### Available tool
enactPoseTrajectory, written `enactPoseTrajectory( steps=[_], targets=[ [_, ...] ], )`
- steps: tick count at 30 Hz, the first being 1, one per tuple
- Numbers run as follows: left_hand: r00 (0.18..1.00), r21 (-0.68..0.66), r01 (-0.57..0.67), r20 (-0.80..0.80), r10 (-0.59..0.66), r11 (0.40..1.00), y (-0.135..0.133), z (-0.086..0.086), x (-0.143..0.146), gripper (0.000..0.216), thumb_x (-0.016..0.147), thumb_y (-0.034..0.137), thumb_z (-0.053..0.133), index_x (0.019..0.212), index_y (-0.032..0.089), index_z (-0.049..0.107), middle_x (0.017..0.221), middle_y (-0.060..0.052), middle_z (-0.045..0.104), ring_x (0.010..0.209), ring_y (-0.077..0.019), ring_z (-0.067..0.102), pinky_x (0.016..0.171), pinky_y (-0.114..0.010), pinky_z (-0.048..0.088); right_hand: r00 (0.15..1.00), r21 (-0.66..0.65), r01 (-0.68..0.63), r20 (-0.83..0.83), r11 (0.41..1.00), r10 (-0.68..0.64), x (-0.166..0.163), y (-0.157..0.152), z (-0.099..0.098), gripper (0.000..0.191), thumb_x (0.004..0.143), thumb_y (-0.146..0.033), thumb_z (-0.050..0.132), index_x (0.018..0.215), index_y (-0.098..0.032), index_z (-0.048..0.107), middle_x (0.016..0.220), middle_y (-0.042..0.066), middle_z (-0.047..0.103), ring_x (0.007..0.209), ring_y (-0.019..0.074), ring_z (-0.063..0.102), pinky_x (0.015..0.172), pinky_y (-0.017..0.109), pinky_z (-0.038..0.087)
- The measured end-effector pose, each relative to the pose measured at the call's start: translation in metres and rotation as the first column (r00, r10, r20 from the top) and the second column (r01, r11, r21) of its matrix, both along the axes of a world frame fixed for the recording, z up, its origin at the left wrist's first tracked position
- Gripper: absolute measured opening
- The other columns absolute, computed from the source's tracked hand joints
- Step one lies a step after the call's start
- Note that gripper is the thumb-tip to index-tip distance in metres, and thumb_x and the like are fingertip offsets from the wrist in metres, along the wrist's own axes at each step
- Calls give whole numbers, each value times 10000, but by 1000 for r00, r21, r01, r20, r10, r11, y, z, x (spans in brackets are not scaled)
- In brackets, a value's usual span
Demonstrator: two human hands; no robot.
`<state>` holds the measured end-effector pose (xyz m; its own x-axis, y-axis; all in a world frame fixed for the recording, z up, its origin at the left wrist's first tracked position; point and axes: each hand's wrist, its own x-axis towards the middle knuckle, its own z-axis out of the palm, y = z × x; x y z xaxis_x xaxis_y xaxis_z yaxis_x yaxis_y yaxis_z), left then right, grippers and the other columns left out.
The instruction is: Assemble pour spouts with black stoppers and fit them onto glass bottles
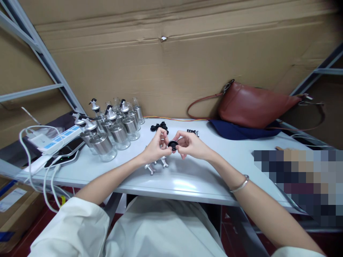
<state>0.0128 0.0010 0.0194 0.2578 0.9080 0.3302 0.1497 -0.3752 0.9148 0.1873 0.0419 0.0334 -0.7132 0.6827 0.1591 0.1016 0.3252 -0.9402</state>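
Note:
Between my two hands, above the middle of the table, is a small round black stopper-like part [173,144] with a hole in its face. My left hand [157,147] pinches its left edge, and my right hand [191,144] has thumb and fingers closed on its right side. Below my left hand lie several silver pourer spouts [158,164], partly hidden by it. Just beyond my hands sits a cluster of black parts [160,126]. Small black and silver pieces [193,132] lie in a row behind my right hand.
At the left stand several glass bottles with steel bands [120,134], some topped with silver pourers. A power strip [61,139] and white cables are farther left. A brown bag [254,105] rests on dark blue cloth [241,132] at the back right. Cardboard [160,71] walls the rear.

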Motion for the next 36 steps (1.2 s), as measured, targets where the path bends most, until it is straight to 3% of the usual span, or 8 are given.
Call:
enactPoseTrajectory(
  steps=[7, 10, 13, 17, 25, 30, 36],
  targets=[
    [1000, 13, -5, 1, 5, 1000, 0, 0, 2, 406, 655, 190, 619, 788, 220, 236, 728, 88, 392, 511, -23, 270, 486, -179, 225, 999, 61, 33, 8, 998, -33, 0, -2, 0, 166, 657, -179, 572, 762, -194, 446, 569, -31, 608, 387, 88, 532, 386, 188, 373],
    [999, 25, -42, 24, 42, 999, 2, -3, 1, 397, 661, 197, 631, 800, 218, 259, 765, 76, 398, 531, -24, 313, 498, -175, 258, 999, 11, 6, -45, 1000, -5, -2, 0, -1, 196, 664, -197, 586, 801, -195, 446, 545, -46, 578, 442, 104, 552, 454, 221, 423],
    [994, 25, -69, 92, 67, 997, 5, -5, 0, 377, 689, 234, 647, 860, 215, 311, 822, 56, 420, 582, -33, 403, 532, -177, 323, 991, 14, 1, -133, 1000, 1, -4, 4, -4, 250, 668, -203, 618, 858, -197, 457, 644, -34, 591, 545, 102, 558, 543, 244, 446],
    [987, -28, 21, 163, -16, 999, 8, -6, -2, 363, 738, 325, 662, 920, 209, 370, 827, 31, 471, 703, -83, 511, 604, -205, 386, 986, 69, 26, -167, 997, -14, -4, 7, -7, 260, 700, -202, 629, 895, -206, 457, 701, -28, 583, 603, 105, 542, 579, 253, 438],
    [987, -54, 74, 143, -66, 996, 7, -8, 0, 370, 717, 319, 709, 893, 188, 411, 836, 20, 487, 680, -82, 519, 617, -220, 387, 997, 145, 50, -58, 988, -42, 0, 4, -5, 220, 682, -157, 579, 811, -214, 410, 626, -41, 600, 547, 123, 574, 540, 253, 440],
    [996, 18, 57, 66, -58, 998, 6, -9, 0, 352, 713, 266, 683, 890, 187, 390, 830, 19, 471, 707, -83, 494, 623, -210, 387, 999, 195, 47, -16, 980, -45, -1, -1, 0, 229, 669, -123, 580, 791, -214, 410, 628, -34, 620, 578, 141, 614, 588, 268, 464],
    [999, 87, -40, 37, 37, 995, 7, -4, -3, 312, 741, 328, 665, 919, 187, 451, 883, -14, 548, 794, -124, 558, 690, -238, 428, 998, 140, 41, -57, 989, -33, -1, 2, -1, 296, 745, -341, 660, 833, -219, 404, 764, 38, 684, 721, 185, 660, 659, 312, 500]
  ],
)
